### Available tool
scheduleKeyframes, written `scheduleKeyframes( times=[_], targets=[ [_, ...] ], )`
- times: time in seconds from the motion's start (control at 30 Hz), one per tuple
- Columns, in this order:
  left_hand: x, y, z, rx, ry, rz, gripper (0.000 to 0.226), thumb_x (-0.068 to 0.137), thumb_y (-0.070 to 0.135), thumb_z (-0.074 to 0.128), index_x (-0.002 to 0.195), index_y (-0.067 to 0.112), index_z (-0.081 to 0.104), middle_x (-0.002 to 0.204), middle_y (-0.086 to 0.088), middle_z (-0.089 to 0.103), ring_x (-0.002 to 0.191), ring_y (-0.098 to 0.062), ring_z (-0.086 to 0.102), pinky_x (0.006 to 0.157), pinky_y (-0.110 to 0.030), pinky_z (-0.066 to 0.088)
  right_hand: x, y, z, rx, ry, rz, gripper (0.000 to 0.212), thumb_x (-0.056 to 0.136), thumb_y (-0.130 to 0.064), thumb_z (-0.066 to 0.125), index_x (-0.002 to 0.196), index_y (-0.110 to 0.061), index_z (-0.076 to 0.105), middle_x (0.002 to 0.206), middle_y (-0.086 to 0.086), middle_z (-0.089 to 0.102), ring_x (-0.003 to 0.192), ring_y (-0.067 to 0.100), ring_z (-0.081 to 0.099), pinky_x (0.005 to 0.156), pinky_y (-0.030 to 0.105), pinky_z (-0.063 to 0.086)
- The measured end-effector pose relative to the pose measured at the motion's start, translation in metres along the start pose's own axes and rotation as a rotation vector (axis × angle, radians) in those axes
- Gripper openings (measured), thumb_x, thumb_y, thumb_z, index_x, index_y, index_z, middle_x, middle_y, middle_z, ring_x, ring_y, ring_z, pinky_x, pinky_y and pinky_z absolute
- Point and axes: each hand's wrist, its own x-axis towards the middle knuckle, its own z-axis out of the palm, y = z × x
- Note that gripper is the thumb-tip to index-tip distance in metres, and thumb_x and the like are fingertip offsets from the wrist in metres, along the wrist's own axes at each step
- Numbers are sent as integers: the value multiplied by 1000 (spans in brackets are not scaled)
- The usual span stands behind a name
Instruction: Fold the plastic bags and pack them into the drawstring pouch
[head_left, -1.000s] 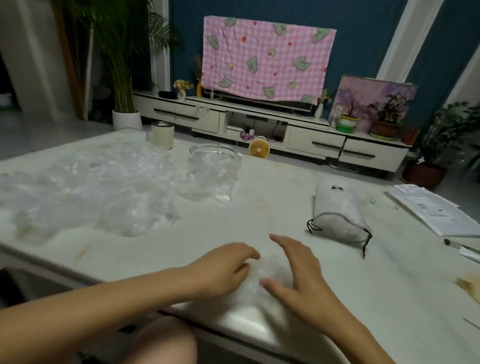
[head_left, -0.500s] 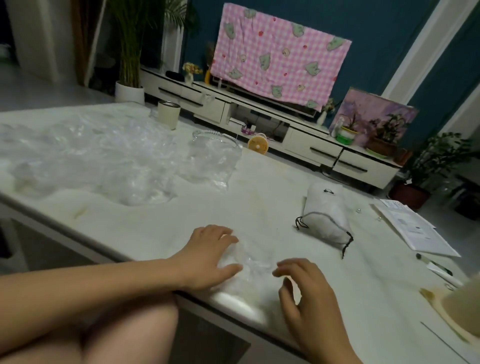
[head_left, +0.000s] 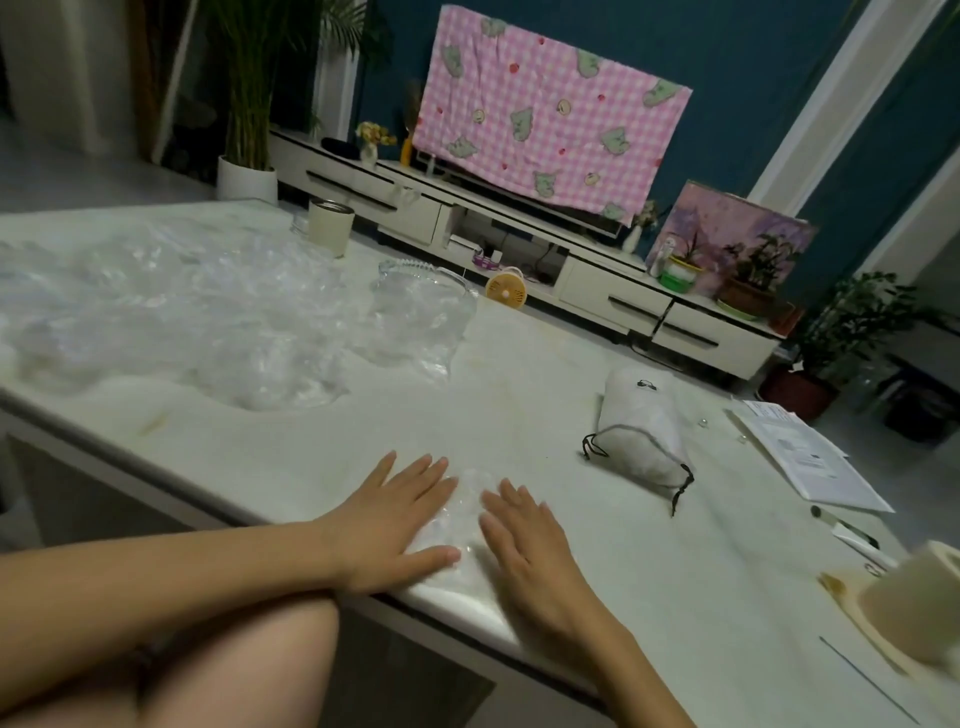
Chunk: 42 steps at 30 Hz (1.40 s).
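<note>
- Clear plastic shows between the two hands: one small plastic bag (head_left: 466, 501) lies flat at the near edge of the pale marble table (head_left: 467, 405).
- On the bag's left side the left hand (head_left: 395, 519) rests palm down, fingers straight and spread, gripping nothing.
- On its right side the right hand (head_left: 530, 551) lies palm down too, fingers straight, pressing rather than grasping.
- At the near right edge sits a blurred cream object (head_left: 904, 597); what it is cannot be told.
- Beyond the hands and to their right, apart from them, the white drawstring pouch (head_left: 641, 431) lies on its side, bulging, with its dark cord ends trailing at the near end.
- Right of the pouch lie some papers (head_left: 800, 457), with a pen (head_left: 844, 526) nearer the table edge.
- Across the far left of the table spreads a heap of loose bags (head_left: 171, 322), well apart from the hands.
- At the heap's right end stands a ridged glass dish (head_left: 421, 273), and a cream cup (head_left: 331, 226) stands near the far edge.
- Past the table runs a low white cabinet (head_left: 613, 291) with a small yellow fan (head_left: 505, 294) in front and a pink checked cloth (head_left: 545, 109) draped above it.
</note>
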Motion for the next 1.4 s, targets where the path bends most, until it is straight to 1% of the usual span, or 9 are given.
scheduleKeyframes(
  times=[0.07, 0.13, 0.27, 0.47, 0.63, 0.8, 1.0, 1.27, 1.4],
  targets=[
    [-4, -4, 0, -66, 227, 128, 82, 81, 74, 6, 144, 27, 32, 154, 2, 25, 142, -11, 17, 113, -22, 2, -10, 8, -9, 305, 223, 11, 31, 97, -46, 41, 125, -37, 51, 142, -15, 42, 132, -2, 34, 113, 26, 26],
    [-11, -7, -6, -127, 383, 264, 54, 90, 68, 28, 117, 29, 54, 122, 2, 56, 110, -9, 46, 94, -15, 25, -21, 14, -21, 336, 282, -59, 29, 81, -55, 55, 105, -39, 58, 121, -22, 54, 117, -6, 45, 97, 18, 36],
    [-13, -8, -8, -113, 227, 264, 58, 83, 69, 44, 118, 24, 53, 117, 5, 51, 103, -13, 45, 85, -17, 27, -36, 26, -20, 131, -45, -86, 52, 66, -65, 62, 111, -41, 49, 127, -32, 38, 118, -15, 35, 93, 4, 28],
    [-10, -11, -3, -162, 303, 249, 66, 78, 71, 40, 120, 22, 54, 113, 5, 56, 101, -14, 51, 82, -17, 33, -27, 23, -12, 167, 252, -71, 8, 85, -32, 53, 86, -29, 61, 94, -18, 62, 90, -4, 54, 77, 17, 43],
    [13, 2, -8, -453, 349, -203, 45, 91, 56, 35, 83, 18, 57, 87, 1, 64, 84, -19, 57, 72, -30, 38, 9, 17, -30, 301, 324, 105, 27, 90, -16, 60, 63, -12, 57, 54, -6, 57, 55, 3, 49, 53, 15, 34],
    [42, 7, -13, -355, 297, -532, 45, 101, 41, 29, 70, 14, 46, 81, -4, 58, 84, -27, 56, 65, -30, 33, 42, 16, -20, 31, 293, 344, 48, 96, -41, 46, 59, -14, 33, 56, 0, 41, 61, 22, 40, 55, 33, 27],
    [54, 2, -14, 86, 240, -580, 36, 101, 41, 31, 118, 11, 42, 110, -5, 59, 98, -24, 61, 48, -26, 22, 48, 14, -10, -252, 334, 426, 40, 96, -51, 35, 88, -14, 46, 90, 4, 61, 88, 28, 59, 67, 31, 37],
    [49, -4, -15, 177, 199, -565, 55, 99, 51, 27, 107, 11, 62, 121, -6, 44, 114, -24, 39, 84, -31, 31, 33, 35, -15, -527, 471, 359, 9, 87, -15, 62, 82, -8, 61, 82, 10, 60, 79, 32, 57, 65, 34, 28],
    [37, -3, -26, -351, 337, -486, 40, 93, 45, 50, 67, 14, 48, 79, 1, 49, 87, -24, 56, 65, -28, 33, 34, 41, -36, 137, 396, 368, 11, 92, -10, 53, 97, -15, 61, 100, 4, 64, 96, 22, 57, 75, 27, 40]
  ],
)
